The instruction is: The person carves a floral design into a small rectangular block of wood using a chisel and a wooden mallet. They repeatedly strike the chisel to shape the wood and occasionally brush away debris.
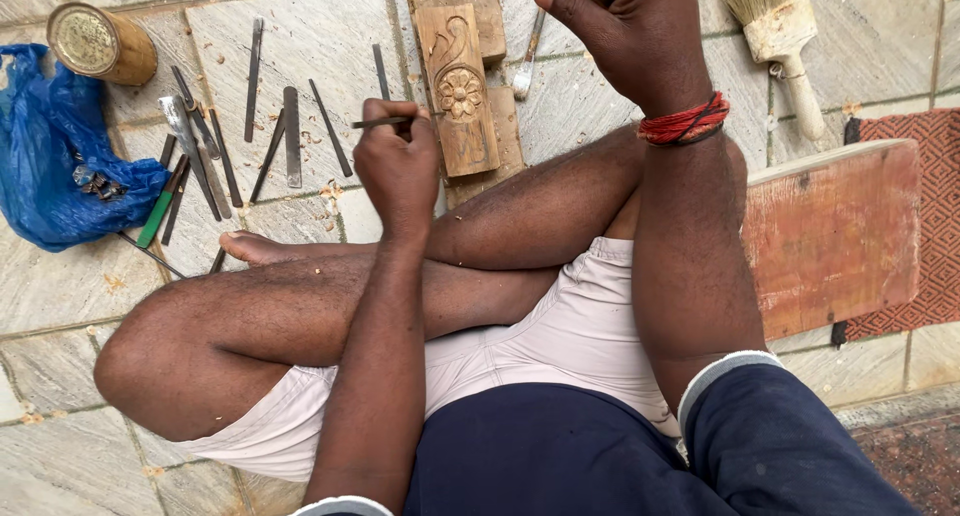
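Note:
I sit cross-legged on a stone floor. My left hand [398, 161] is closed around a thin metal chisel [380, 123], its shaft pointing left, just beside a carved wooden block [460, 91] with a flower motif. My right hand [625, 31] is raised and closed near the top edge, gripping something dark that is mostly out of frame; I cannot tell what it is. A red thread band [683, 124] circles that wrist.
Several metal chisels [290, 136] lie spread on the floor at left, next to a blue plastic bag [60, 166] and a round brass tin [100, 44]. A paintbrush [785, 36] lies top right, a reddish wooden board [830, 236] and patterned mat [935, 216] at right.

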